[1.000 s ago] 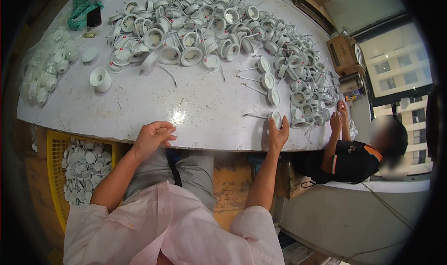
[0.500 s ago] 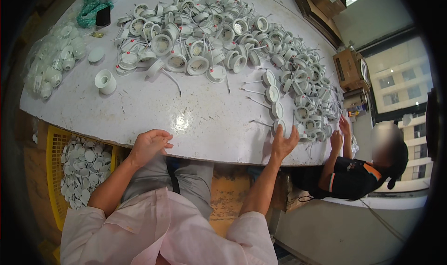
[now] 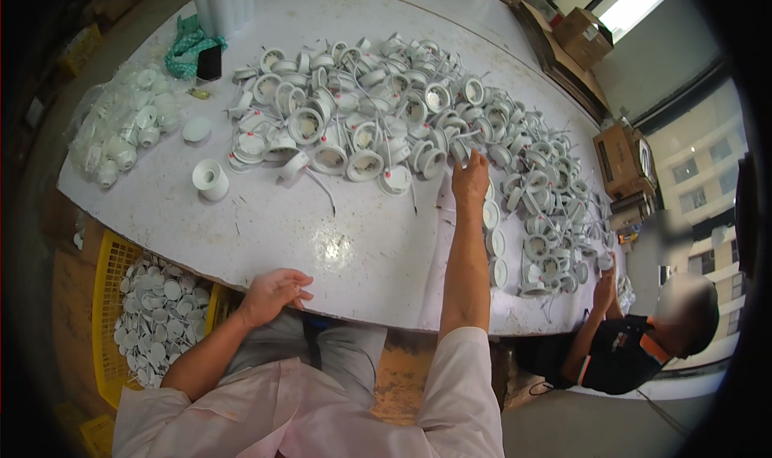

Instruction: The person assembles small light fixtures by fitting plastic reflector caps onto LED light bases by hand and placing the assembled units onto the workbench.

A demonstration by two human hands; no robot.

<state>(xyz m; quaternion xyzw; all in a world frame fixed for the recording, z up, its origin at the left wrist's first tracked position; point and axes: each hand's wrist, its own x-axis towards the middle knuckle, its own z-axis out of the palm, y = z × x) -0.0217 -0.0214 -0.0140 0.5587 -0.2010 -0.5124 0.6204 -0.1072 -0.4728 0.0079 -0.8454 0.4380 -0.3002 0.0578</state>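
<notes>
My right hand (image 3: 470, 180) reaches over the white table to the near side of a big pile of white round light housings (image 3: 305, 124). Its fingers close on one white light housing (image 3: 460, 150) at the pile's edge. Just right of that forearm, several round white lights (image 3: 496, 242) stand in a row; their wires are partly hidden by my arm. My left hand (image 3: 276, 295) rests at the table's front edge, fingers loosely bent and apart, with nothing in it.
A yellow basket (image 3: 104, 321) of small white discs stands low at my left. On the table's left are a plastic bag of white lamp parts (image 3: 129, 128), a white cup-shaped part (image 3: 210, 180) and a black phone (image 3: 209, 62). A co-worker (image 3: 619, 349) sits at the right.
My right hand has moved away from the near end of the row, forward to the pile, and has closed on a housing. My left hand keeps its place at the edge. The view has shifted.
</notes>
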